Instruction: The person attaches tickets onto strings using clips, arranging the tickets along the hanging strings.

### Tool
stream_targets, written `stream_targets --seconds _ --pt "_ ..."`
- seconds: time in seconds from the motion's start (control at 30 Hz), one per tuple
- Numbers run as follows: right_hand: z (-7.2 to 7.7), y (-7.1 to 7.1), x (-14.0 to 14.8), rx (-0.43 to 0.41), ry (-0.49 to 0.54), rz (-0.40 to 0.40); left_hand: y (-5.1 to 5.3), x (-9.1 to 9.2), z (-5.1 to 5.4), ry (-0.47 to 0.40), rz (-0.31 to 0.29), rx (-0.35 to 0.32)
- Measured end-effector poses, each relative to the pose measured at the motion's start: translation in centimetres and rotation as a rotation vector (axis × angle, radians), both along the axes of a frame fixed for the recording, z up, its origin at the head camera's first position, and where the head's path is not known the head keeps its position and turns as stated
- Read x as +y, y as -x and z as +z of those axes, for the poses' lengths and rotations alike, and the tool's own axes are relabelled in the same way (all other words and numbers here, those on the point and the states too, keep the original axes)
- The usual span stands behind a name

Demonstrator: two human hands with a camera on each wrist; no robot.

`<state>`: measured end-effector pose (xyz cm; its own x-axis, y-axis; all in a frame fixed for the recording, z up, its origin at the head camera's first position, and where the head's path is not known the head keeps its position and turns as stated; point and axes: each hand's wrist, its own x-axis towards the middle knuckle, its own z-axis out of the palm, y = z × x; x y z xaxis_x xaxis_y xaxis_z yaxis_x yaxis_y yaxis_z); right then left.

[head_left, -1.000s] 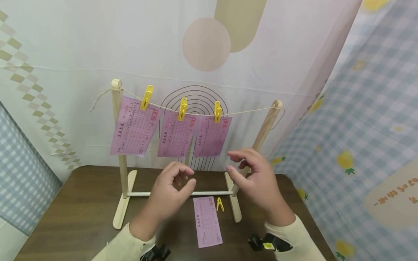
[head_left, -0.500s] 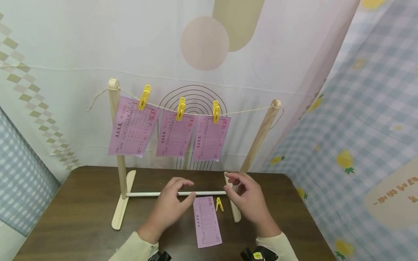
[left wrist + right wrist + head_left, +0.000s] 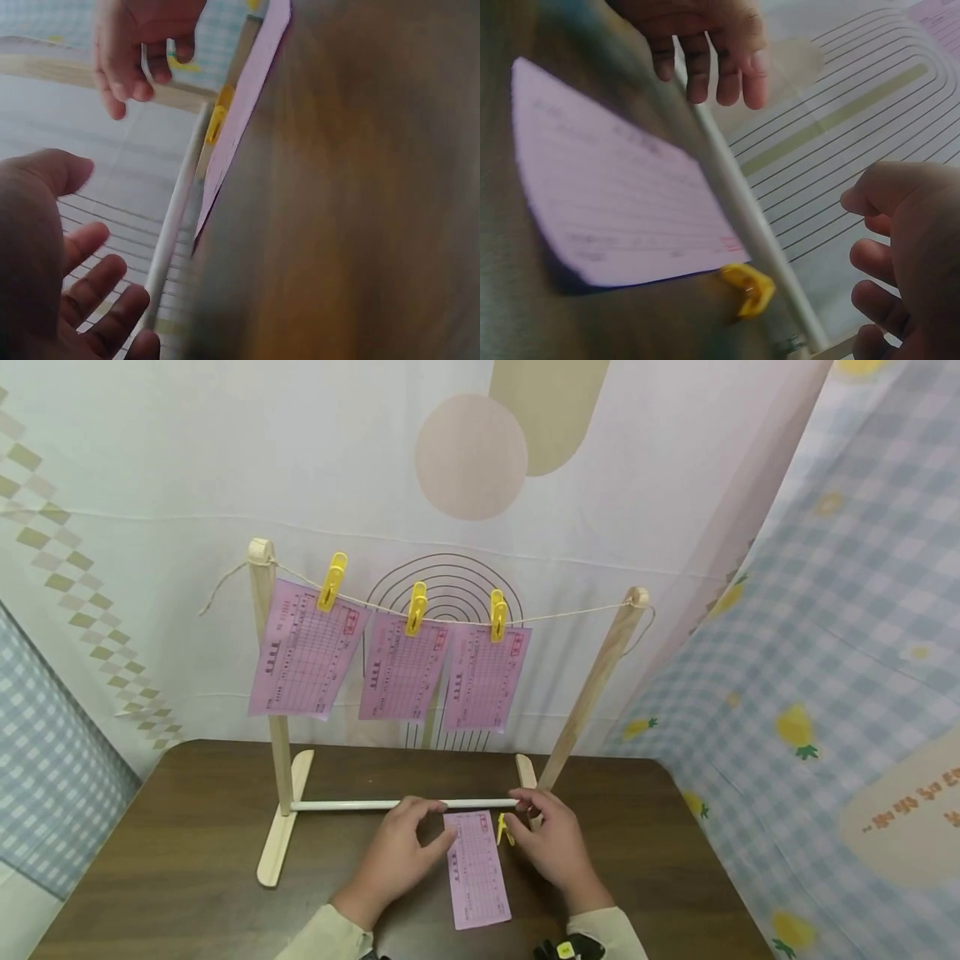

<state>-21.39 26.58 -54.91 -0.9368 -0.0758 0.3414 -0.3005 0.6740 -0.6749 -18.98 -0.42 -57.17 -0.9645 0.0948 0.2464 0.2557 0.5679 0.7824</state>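
Note:
On the brown table lies a pink printed form (image 3: 477, 877), with a yellow clothespin (image 3: 501, 829) beside its upper right corner. My left hand (image 3: 401, 852) hovers at the form's left edge, fingers loosely bent and holding nothing. Over by the clothespin is my right hand (image 3: 551, 839), thumb and fingers apart; the head view does not settle whether it touches the pin, but in the right wrist view a gap shows between the fingers and the clothespin (image 3: 748, 289). Behind, three pink forms (image 3: 405, 668) hang from a string, each under a yellow clothespin (image 3: 416, 608).
A wooden stand holds the string between its left post (image 3: 279, 760) and right post (image 3: 592, 689). Its white crossbar (image 3: 345, 806) runs low behind my hands. A patterned cloth (image 3: 187, 460) hangs behind the table (image 3: 180, 860), and a checked cloth (image 3: 750, 652) at the right.
Both hands have come down from in front of the stand toward the table, the left to the loose form and the right to the loose clothespin. The hanging forms stay in place.

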Motion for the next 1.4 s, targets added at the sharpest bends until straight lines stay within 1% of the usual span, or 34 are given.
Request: stream_targets --seconds 0.07,0.17,0.37,0.57,0.67,0.83,0.97,1.1,1.27,1.4 --pt "-0.7 -0.1 -0.2 0.005 -0.003 -0.002 -0.1 -0.1 -0.4 0.002 0.0 0.007" --pt "-1.4 -0.2 -0.5 0.009 -0.01 -0.016 -0.2 -0.3 -1.0 0.007 0.0 0.014" --pt "-2.6 -0.4 -0.8 0.027 -0.073 -0.071 -0.3 -0.3 -1.8 0.061 0.012 0.023" --pt "-3.6 -0.7 -1.0 0.011 -0.077 -0.093 -0.2 -0.2 -2.8 0.16 0.034 0.088" --pt "-3.9 -0.8 -1.0 -0.004 -0.066 -0.103 -0.3 -0.1 -2.9 0.219 0.039 0.094" --pt "-4.8 -1.1 -1.3 0.001 -0.064 -0.117 -0.8 -0.2 -3.1 0.29 0.046 0.068" --pt "-5.5 -1.3 -1.5 -0.004 -0.072 -0.139 -1.1 -0.4 -3.2 0.356 0.042 0.055" --pt "-5.7 -1.5 -1.8 -0.023 -0.101 -0.144 -1.4 -0.5 -3.2 0.412 0.037 0.059" --pt "-5.6 -1.5 -2.0 -0.04 -0.163 -0.141 -1.3 -0.6 -3.0 0.447 0.025 0.083" --pt "-5.8 -1.5 -2.1 -0.044 -0.172 -0.137 -1.3 -0.7 -3.0 0.446 0.024 0.11"
